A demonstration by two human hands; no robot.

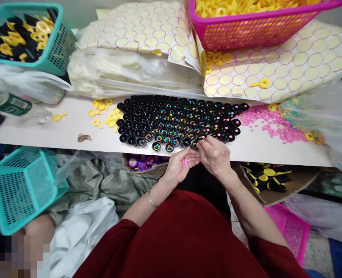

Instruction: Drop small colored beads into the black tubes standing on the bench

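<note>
The left hand (180,166) lay palm up at the table's (72,135) near edge, fingers loosely cupped around a small heap of pink beads (186,161). Just beside it, at about three o'clock, the right hand (214,154) had its fingertips drawn narrow over a black cup (194,144) in the front row; whether a bead sat pinched between them could not be told. That cup belonged to a tight cluster of black cups (176,119) standing open-mouthed on the table at twelve o'clock from the hands, many already showing coloured beads inside.

The step in hand looked like dropping pink beads one at a time into the cups, working along the nearest row. The next move would likely call for a fine pinch from the cupped palm and a steady aim into a small mouth without nudging the neighbouring cups.

More loose pink beads (270,123) lay spread at two o'clock, and yellow rings (105,116) at ten o'clock.
</note>
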